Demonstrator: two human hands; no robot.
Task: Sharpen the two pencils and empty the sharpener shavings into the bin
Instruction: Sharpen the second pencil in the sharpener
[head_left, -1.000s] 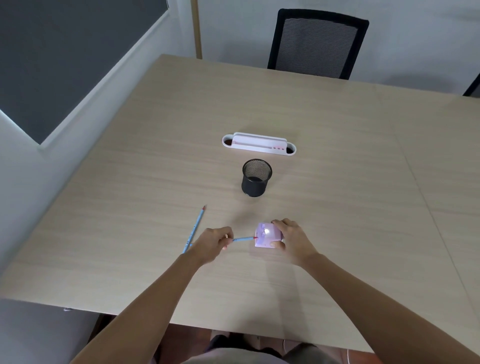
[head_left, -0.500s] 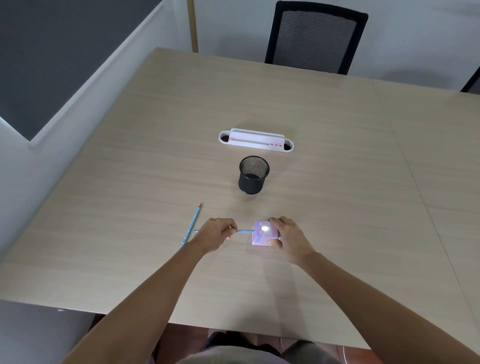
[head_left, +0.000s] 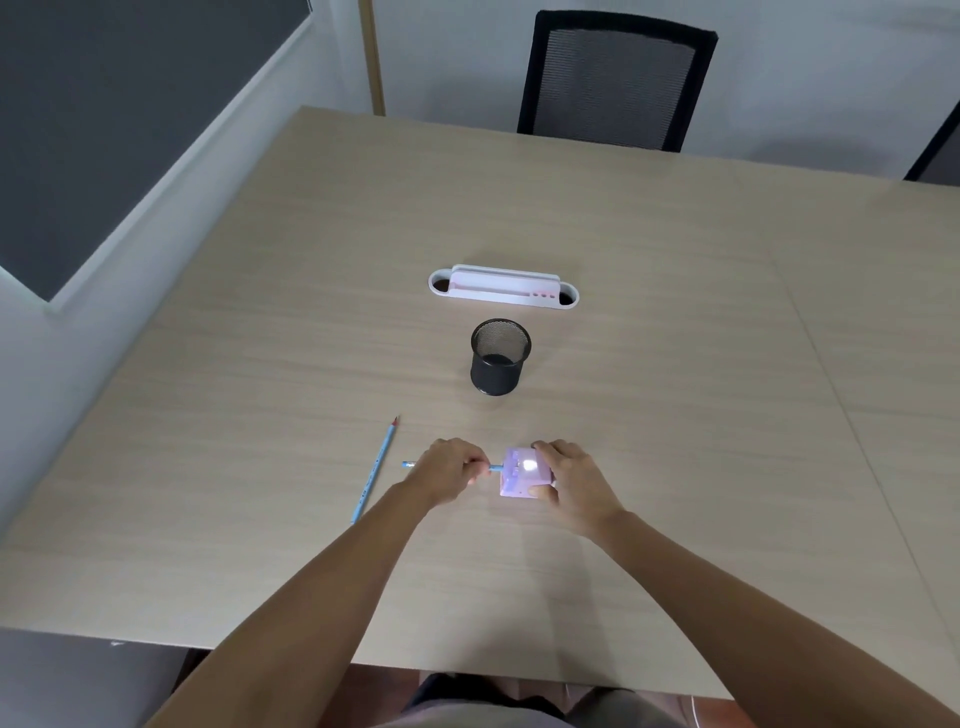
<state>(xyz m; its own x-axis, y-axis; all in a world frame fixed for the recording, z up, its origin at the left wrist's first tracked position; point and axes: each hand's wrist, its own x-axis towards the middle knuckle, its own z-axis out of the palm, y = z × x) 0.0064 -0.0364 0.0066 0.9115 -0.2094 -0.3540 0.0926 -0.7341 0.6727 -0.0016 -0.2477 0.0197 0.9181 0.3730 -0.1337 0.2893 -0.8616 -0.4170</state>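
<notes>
Sharpener (head_left: 521, 474) before bin (head_left: 499, 357); spare pencil (head_left: 376, 467) lies left.

We are looking down at what appears to be an office meeting room. A large pale wood-grain table (head_left: 623, 249) is filling most of the view. A black mesh-backed office chair (head_left: 615, 80) is standing at its far side, against a plain white wall. A black mesh pen cup (head_left: 500, 357) and a white desk organiser tray (head_left: 503, 287) are sitting on the table. A dark panel (head_left: 104, 104) is covering the left wall.
</notes>
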